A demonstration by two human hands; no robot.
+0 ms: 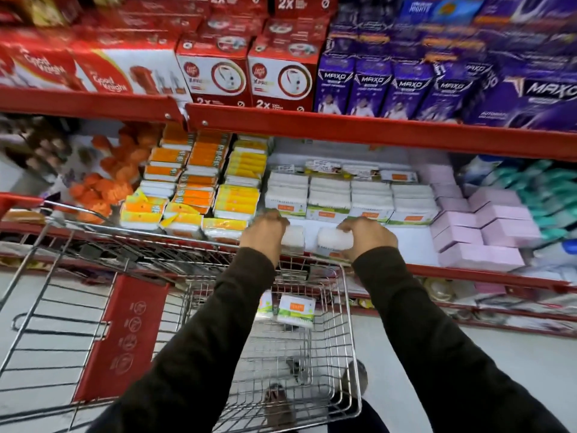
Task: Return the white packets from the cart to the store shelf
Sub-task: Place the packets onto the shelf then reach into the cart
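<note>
My left hand [265, 234] grips a white packet [293, 240] at the front of the store shelf [415, 245]. My right hand [368, 237] grips another white packet [332, 239] beside it. Both packets sit just in front of the rows of stacked white packets [349, 196] on the shelf. Down in the wire cart [346, 323], two more white packets [295, 309] with green and orange labels lie near the far end, one partly hidden behind my left sleeve.
Orange and yellow packets [199, 182] fill the shelf to the left, pink boxes [487, 226] to the right. The red edge of the shelf above [374, 132] overhangs, carrying red and purple boxes. The cart's red child-seat flap [125, 335] is at the left.
</note>
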